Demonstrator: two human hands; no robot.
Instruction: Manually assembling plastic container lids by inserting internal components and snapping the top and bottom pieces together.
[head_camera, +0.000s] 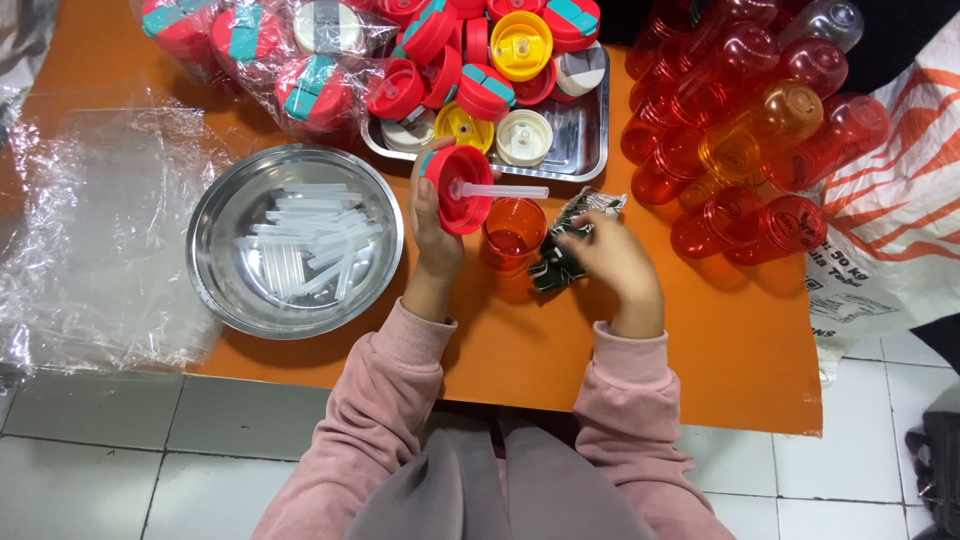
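Red lid (458, 190) in left hand (432, 232); its straw (503, 191) points horizontally right.

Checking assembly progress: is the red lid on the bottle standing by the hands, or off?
Off: left hand holds red lid beside uncapped bottle.

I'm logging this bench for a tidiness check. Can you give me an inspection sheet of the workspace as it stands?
Surface: orange table, partly covered at its left by clear plastic sheeting.
Job's things: red lid with straw in the left hand; open red bottle upright in front; steel bowl of clear straws; steel tray of lids; pile of red and orange bottles.
Clutter: dark packets under the right hand; bagged lids.
Hands: left holds the lid; right rests on the packets.
Cables: nothing seen.
Surroundings: grey tiled floor; white and orange woven sack at right.
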